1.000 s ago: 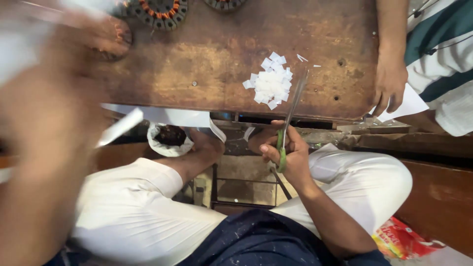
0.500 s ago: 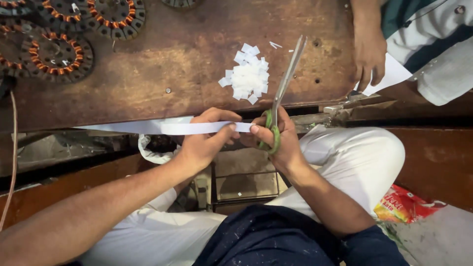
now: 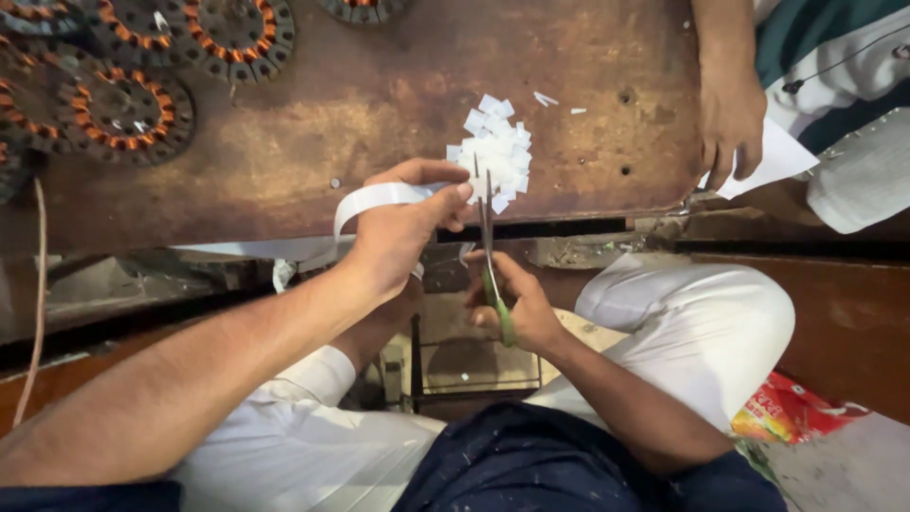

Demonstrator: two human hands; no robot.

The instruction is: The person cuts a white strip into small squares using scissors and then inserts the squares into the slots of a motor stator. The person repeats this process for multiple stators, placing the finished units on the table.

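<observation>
At counter (image 3: 284, 180) edge: left hand (image 3: 398, 232) fingers pinch paper strip (image 3: 374, 197); right hand (image 3: 517, 308) grips scissors (image 3: 488, 256), blades slightly parted. Snipping step; next cut likely needs strip fed between blades.

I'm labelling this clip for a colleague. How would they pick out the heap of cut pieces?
Find the worn brown wooden workbench. At its near edge, just beyond the green-handled scissors, lies the heap of small white paper squares. It is the only loose white pile; the copper-wound round motor stators sit far left.
</observation>
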